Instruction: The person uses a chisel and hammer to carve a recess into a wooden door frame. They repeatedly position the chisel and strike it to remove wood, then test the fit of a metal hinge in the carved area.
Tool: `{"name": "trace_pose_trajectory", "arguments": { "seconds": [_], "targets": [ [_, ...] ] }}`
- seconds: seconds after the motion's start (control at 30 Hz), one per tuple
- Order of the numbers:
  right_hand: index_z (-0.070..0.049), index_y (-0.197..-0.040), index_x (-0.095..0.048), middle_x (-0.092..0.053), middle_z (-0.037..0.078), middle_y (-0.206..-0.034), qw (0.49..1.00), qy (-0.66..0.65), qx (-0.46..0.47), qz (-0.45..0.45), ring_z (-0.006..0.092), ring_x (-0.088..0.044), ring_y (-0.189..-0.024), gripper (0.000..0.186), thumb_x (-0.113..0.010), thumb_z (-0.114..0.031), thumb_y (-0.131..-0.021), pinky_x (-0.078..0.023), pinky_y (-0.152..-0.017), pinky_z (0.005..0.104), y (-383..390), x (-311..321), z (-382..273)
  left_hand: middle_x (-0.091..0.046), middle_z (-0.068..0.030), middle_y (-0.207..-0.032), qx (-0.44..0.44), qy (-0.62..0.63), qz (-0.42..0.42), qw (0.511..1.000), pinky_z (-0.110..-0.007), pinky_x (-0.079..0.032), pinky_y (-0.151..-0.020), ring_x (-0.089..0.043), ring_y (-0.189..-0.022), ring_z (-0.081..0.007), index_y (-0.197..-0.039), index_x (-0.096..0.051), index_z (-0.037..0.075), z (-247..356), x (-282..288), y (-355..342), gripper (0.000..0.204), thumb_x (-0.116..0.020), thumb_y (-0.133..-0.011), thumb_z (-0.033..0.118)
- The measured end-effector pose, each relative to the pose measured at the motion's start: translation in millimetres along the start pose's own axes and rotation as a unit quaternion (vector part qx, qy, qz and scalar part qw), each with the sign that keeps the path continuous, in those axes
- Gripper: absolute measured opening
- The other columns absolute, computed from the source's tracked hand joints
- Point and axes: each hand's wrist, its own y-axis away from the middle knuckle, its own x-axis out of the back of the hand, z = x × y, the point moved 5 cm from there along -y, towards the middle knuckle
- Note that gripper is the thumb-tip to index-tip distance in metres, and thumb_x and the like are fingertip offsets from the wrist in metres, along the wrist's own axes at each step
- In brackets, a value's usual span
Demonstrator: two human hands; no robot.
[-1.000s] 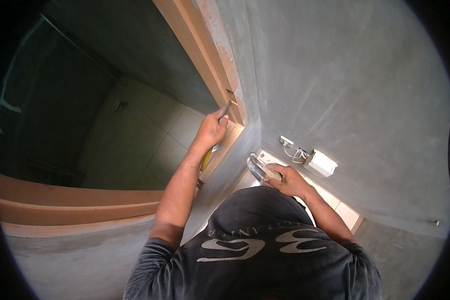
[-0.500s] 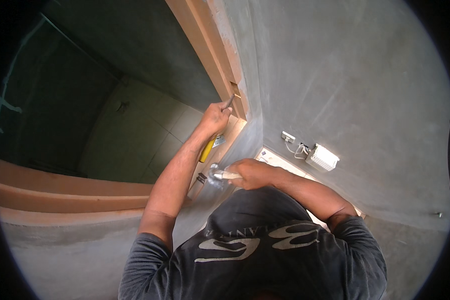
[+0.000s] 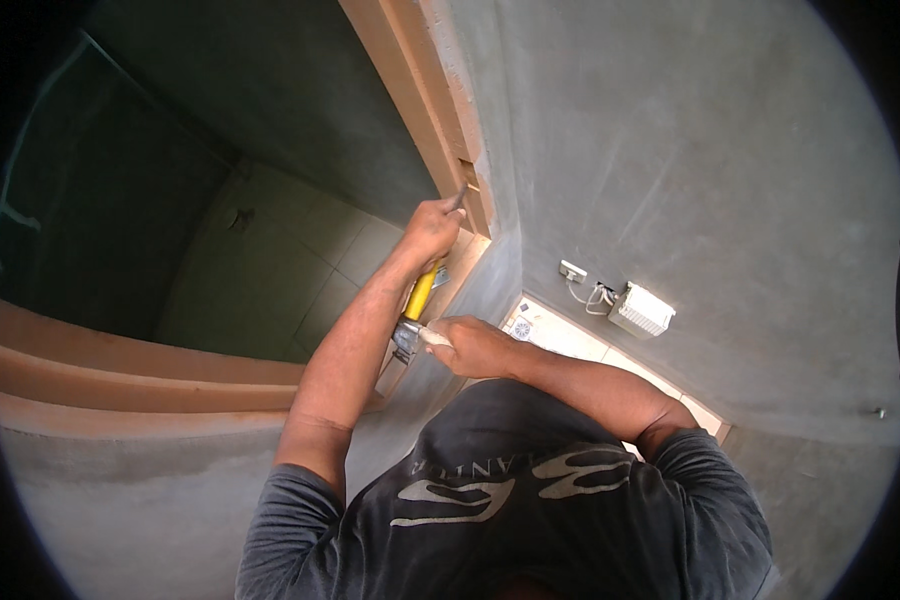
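A chisel with a yellow handle is gripped in my left hand, its metal blade pointing up at a cut recess in the wooden frame. My right hand is wrapped round the pale handle of a hammer. The metal hammer head is at the butt of the chisel handle; whether they touch is hard to tell. Beneath both hands runs a light wooden ledge. A small dark metal piece on the ledge is mostly hidden behind the hammer head.
To the right, a white box and a white socket with a cable are on the grey wall. Beyond the opening at left lies a dim tiled floor. Pale floor tiles with a round drain show beside my right arm.
My right hand has moved the hammer up and left, from below and apart from the chisel to its handle end. My left hand keeps the chisel nearly where it was.
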Motion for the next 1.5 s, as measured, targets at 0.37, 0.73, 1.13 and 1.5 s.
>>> {"name": "trace_pose_trajectory", "arguments": {
  "seconds": [0.37,0.73,1.13,1.5],
  "targets": [
    [0.002,-0.108,-0.065,-0.069,0.027,-0.101,0.999,0.037,0.001,-0.029,0.0478,-0.066,-0.101,0.026,-0.063,-0.022,-0.098,-0.051,-0.089,0.0533,6,7,-5,-0.046,0.0044,-0.067,0.014,0.028,-0.01,0.999,-0.028,-0.039,-0.046,-0.041,-0.054,-0.0081,-0.121,-0.071,0.001,-3,1,-1,0.027,-0.057,-0.104,0.018],
    [-0.002,-0.113,-0.067,-0.069,0.025,-0.111,0.985,0.048,-0.1,-0.132,0.0434,-0.067,-0.105,0.026,-0.062,-0.024,-0.1,-0.051,-0.092,0.051,61,42,25,-0.064,-0.0047,-0.081,-0.278,-0.127,-0.02,0.952,-0.03,-0.046,-0.053,-0.054,-0.067,-0.0108,-0.136,-0.066,0.002,-12,14,14,0.038,-0.058,-0.104,0.021],
    [0.001,-0.117,-0.068,-0.071,0.016,-0.088,0.978,-0.029,-0.205,0.04,0.0186,-0.064,-0.08,0.028,-0.072,-0.014,-0.094,-0.051,-0.074,0.0353,121,126,37,-0.052,-0.0004,-0.079,0.111,0.471,-0.08,0.871,-0.021,-0.037,-0.049,-0.038,-0.057,-0.0061,-0.133,-0.054,0.003,-16,-50,33,0.03,-0.049,-0.11,0.021],
    [-0.002,-0.118,-0.064,-0.069,0.011,-0.096,0.963,-0.117,-0.152,0.187,0.0178,-0.063,-0.088,0.028,-0.064,-0.006,-0.09,-0.052,-0.08,0.0348,145,147,79,-0.051,-0.0004,-0.082,0.12,0.555,-0.01,0.823,-0.02,-0.037,-0.052,-0.039,-0.06,-0.0063,-0.126,-0.056,0.006,3,-72,25,0.023,-0.048,-0.11,0.021]
  ]
}}
